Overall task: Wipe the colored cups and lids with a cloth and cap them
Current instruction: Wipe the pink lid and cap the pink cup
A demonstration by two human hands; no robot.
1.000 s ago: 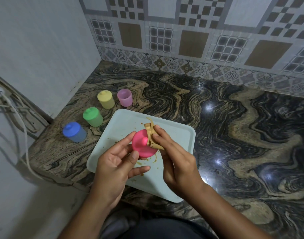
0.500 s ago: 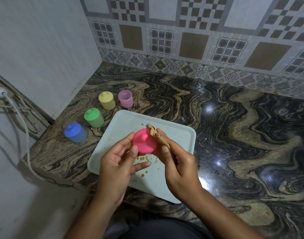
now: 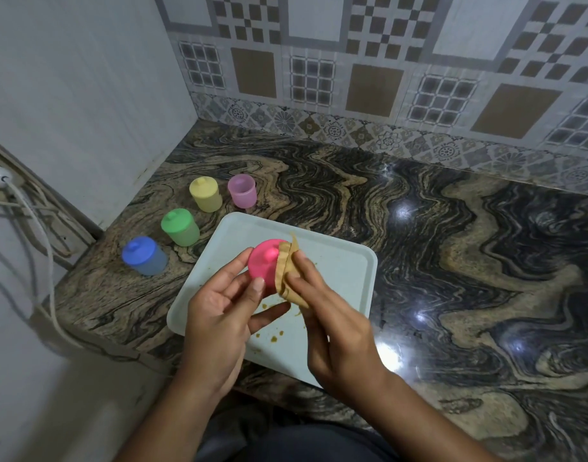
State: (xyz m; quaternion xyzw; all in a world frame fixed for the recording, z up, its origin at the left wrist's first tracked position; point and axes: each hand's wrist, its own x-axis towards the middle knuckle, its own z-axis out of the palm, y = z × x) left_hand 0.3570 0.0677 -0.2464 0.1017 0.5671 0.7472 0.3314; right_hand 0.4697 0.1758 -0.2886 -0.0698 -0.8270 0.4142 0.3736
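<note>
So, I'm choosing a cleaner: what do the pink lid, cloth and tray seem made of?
The pink lid: likely plastic, smooth, evenly coloured, moulded knob. The cloth: thin tan fabric; it folds and creases. The tray: probably plastic or melamine, pale matte, rounded raised rim.

Glossy marble countertop point(image 3: 419, 261), swirled in black and tan, with bright glints of light on the right half. Near the front left corner, an upright blue plastic cup with lid point(image 3: 144, 255). Farther back along the left edge, a green lidded plastic cup point(image 3: 180, 227), then a yellow lidded plastic cup point(image 3: 205, 194). Just beside the yellow one, toward the middle, an open translucent pink plastic cup point(image 3: 242, 191). Close to the front edge, flat, a pale rectangular plastic tray point(image 3: 346, 271), near the green cup.
</note>
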